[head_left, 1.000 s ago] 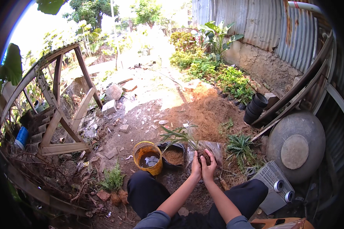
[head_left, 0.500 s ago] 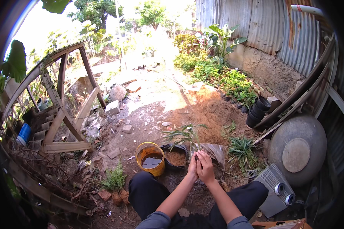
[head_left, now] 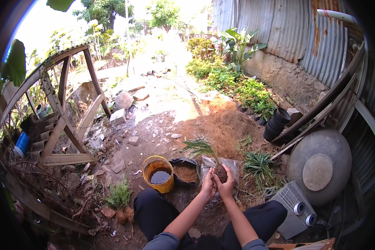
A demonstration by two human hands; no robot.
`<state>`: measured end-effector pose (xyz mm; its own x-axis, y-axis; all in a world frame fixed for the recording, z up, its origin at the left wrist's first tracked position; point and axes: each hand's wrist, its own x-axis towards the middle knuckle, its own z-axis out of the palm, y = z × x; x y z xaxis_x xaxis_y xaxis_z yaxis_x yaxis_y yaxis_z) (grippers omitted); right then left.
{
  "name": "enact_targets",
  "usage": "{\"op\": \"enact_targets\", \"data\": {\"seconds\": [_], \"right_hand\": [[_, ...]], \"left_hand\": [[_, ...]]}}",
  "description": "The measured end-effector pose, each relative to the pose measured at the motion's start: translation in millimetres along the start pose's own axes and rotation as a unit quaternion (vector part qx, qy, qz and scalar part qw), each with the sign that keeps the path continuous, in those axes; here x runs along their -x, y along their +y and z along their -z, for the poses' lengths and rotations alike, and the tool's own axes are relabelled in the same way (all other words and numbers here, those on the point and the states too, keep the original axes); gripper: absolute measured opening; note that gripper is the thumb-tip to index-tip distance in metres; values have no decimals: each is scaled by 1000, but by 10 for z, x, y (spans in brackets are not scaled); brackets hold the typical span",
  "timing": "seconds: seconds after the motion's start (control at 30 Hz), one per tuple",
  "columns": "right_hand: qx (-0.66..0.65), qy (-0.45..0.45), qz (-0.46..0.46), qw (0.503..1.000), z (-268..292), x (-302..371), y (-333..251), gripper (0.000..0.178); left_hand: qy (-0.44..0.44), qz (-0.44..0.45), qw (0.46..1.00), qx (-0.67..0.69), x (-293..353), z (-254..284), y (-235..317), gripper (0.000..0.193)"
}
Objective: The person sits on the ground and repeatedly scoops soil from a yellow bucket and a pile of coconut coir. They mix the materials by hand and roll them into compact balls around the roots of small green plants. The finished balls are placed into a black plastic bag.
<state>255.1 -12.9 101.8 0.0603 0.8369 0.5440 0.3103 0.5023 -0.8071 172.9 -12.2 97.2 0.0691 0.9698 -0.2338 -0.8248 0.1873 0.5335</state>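
Note:
Between my two hands, above the ground in front of my knees, is a seedling [head_left: 199, 147] with long narrow green leaves leaning to the left. Its round brown root ball [head_left: 222, 173] shows at the top of my grip. My left hand [head_left: 208, 186] presses against the ball's left side, and my right hand [head_left: 226, 184] curls round its right side. Just behind the hands lies a crumpled clear plastic bag [head_left: 233, 164]. To their left, a black bag [head_left: 181, 160] holds brown fibre [head_left: 186, 173], beside a yellow bucket [head_left: 166, 186] of dark liquid.
Right of the hands lies a heap of leafy plants [head_left: 258, 166]. Farther right are a grey crate [head_left: 295, 208] with two white rolls, a large round grey object [head_left: 337, 162] and stacked black pots [head_left: 276, 124]. Loose fibre [head_left: 221, 121] covers ground ahead; a wooden frame [head_left: 68, 160] stands left.
The hands have turned and parted slightly at the top, so the root ball now shows between them. The seedling's leaves lean farther left. The whole view has shifted a little.

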Motion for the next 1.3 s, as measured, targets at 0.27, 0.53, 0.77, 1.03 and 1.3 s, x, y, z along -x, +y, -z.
{"op": "enact_targets", "data": {"seconds": [0.27,0.53,0.77,1.03,1.3], "right_hand": [[-255,120,-161,946,-77,-52,246,45],[118,-28,74,990,-43,-25,-20,44],[148,-95,158,972,-100,-31,-105,33],[64,-131,101,984,-157,-151,-90,34],[-197,107,-156,962,-153,-129,41,40]], "left_hand": [[4,-33,999,-9,-91,20,-87,48],[-57,49,988,138,-322,303,-186,41],[-116,-10,988,98,-322,279,-220,42],[-22,-49,999,3,-262,252,28,44],[-76,-81,987,-114,-15,-58,144,52]]}}
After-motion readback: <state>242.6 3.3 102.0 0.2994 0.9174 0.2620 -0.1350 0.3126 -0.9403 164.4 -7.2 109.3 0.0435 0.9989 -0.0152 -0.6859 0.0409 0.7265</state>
